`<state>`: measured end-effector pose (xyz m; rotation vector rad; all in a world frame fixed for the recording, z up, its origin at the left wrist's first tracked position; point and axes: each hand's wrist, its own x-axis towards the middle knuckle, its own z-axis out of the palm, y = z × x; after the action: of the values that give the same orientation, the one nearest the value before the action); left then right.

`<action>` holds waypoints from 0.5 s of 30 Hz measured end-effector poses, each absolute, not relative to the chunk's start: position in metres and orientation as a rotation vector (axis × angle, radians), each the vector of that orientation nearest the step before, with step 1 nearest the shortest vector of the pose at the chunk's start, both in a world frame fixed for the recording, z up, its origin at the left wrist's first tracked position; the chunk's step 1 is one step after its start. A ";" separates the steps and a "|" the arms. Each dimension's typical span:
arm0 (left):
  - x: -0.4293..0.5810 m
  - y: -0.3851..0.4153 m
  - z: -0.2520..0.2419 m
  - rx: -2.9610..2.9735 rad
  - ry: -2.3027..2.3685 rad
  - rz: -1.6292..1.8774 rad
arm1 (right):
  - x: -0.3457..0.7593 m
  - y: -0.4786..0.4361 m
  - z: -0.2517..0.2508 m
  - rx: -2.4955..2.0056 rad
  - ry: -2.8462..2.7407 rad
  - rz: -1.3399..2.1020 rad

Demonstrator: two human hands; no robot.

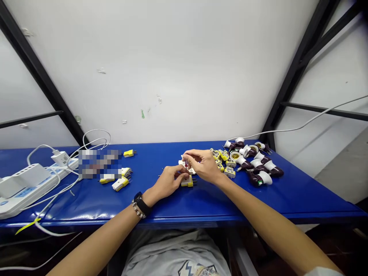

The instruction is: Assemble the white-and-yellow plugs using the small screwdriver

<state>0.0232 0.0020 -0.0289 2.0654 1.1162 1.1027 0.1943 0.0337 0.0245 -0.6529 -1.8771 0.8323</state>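
Near the middle of the blue table, my right hand [202, 165] pinches a small screwdriver [186, 165] with a dark red handle, held upright. Its tip points down at a yellow and white plug adapter [187, 181] lying on the table. My left hand [171, 180] has thumb and forefinger together at the adapter and the screwdriver's lower end; the fingertips partly cover both. Another white piece [181, 162] lies behind the hands, mostly hidden by them.
Several yellow and white adapters [230, 171] lie right of my hands, with dark and white lamp holders [260, 165] beyond. More adapters [120, 183] lie to the left, near a white power strip [37, 190] and loose white cables [54, 196]. A white wall [178, 76] stands behind.
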 end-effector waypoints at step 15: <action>0.026 0.003 -0.030 2.043 1.080 1.135 | 0.196 0.031 0.031 -0.624 -2.009 0.988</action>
<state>0.0256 0.0029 -0.0305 2.0428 1.0800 1.1354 0.1958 0.0314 0.0312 -0.6236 -2.0087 0.9882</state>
